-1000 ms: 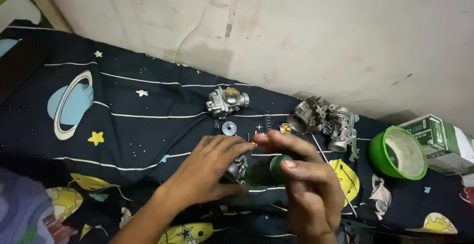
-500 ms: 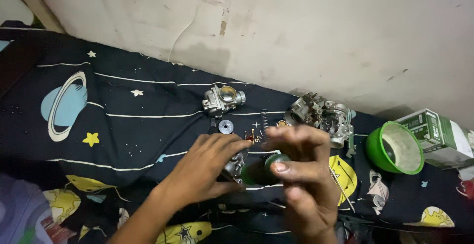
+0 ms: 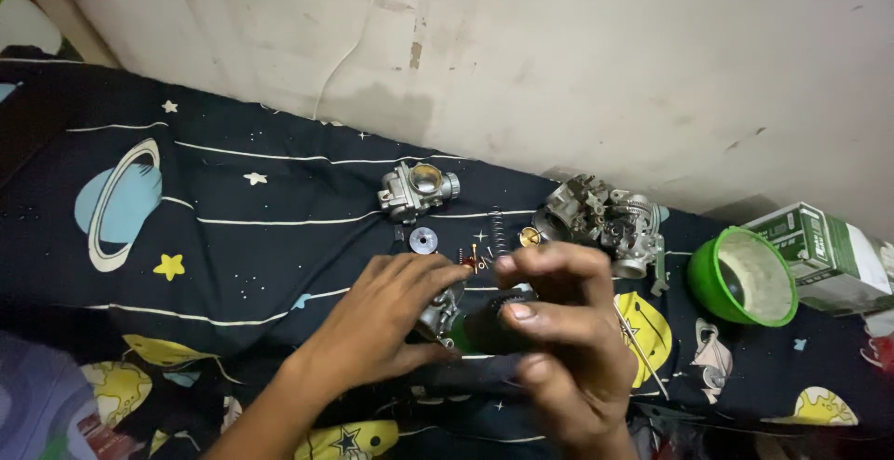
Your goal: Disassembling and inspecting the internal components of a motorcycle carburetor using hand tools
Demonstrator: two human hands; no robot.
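My left hand (image 3: pixel 386 325) rests on the dark space-print sheet (image 3: pixel 233 264), its fingers pressing a small metal carburetor part (image 3: pixel 440 312). My right hand (image 3: pixel 568 339) is raised just right of it, fingers curled around a dark round piece with a ridged edge (image 3: pixel 494 323); most of that piece is hidden. Small loose parts lie just beyond the fingers: a round washer (image 3: pixel 424 238), a coil spring (image 3: pixel 498 229), a brass jet (image 3: pixel 530 236) and tiny red and brass bits (image 3: pixel 473 257).
A silver carburetor body (image 3: pixel 416 190) lies at the back centre. A larger carburetor assembly (image 3: pixel 605 221) sits to its right. A green bowl (image 3: pixel 742 277) and a green-and-white box (image 3: pixel 819 255) stand at far right. A thin metal rod (image 3: pixel 641 353) lies by my right hand. A stained wall (image 3: pixel 559 60) runs behind.
My right hand has lifted and curled tighter around the dark ridged piece. My left hand stays on the small metal part. The view has shifted slightly.
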